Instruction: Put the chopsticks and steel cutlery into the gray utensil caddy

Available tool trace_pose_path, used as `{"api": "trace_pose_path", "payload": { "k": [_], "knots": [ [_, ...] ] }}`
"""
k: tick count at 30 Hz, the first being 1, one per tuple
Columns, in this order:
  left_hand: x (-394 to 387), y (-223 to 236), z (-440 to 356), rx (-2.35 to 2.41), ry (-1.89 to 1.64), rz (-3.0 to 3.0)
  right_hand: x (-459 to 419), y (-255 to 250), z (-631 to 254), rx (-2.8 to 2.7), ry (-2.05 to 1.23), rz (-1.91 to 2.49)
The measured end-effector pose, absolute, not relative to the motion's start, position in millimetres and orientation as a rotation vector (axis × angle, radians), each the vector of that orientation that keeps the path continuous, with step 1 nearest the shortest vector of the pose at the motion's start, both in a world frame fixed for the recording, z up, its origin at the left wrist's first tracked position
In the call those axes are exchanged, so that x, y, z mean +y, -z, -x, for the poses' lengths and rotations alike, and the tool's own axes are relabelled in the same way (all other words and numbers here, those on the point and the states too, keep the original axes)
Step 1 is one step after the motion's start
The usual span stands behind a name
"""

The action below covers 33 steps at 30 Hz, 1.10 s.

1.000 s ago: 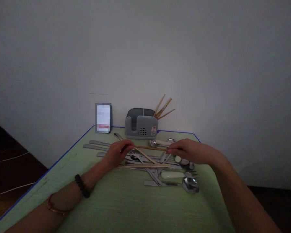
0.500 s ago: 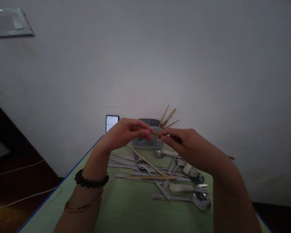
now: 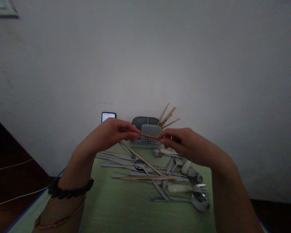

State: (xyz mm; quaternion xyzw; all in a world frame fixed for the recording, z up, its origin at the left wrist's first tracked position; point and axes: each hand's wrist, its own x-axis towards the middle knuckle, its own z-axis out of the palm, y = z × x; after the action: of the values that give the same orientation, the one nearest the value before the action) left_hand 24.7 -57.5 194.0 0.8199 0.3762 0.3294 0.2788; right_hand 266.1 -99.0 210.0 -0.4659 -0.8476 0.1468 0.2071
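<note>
Chopstick slim, brown, slightly slanted; left hand, right hand pinching it

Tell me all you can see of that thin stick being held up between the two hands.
The chopstick is slim, straight and brown, and looks wooden. It is pinched between the fingers of the left hand and the right hand; its tips cannot be made out there. It is nearly level in the picture, slightly lower toward the right hand, and appears in front of the grey holder.
</note>
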Motion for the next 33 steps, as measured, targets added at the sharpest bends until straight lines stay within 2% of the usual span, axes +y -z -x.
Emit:
{"api": "trace_pose_path", "payload": {
  "k": [5,13,19,33],
  "knots": [
    [-59.2,-193.7,-34.7,1.099,-0.903,-2.267,-90.7,-202.1,-253.6,-2.374,-0.300,1.263],
    [-61.3,-193.6,-38.1,0.917,-0.395,-2.303,-84.2,-197.0,-264.0,-2.481,-0.509,1.298],
    [-62.2,-197.7,-33.1,0.987,-0.427,-2.311,-86.8,-200.2,-264.8,-2.487,-0.636,1.235],
    [-65.9,-199.0,-44.2,0.933,-0.326,-2.409,-85.6,-200.9,-250.3,-2.600,-0.545,1.200]
  ]
}}
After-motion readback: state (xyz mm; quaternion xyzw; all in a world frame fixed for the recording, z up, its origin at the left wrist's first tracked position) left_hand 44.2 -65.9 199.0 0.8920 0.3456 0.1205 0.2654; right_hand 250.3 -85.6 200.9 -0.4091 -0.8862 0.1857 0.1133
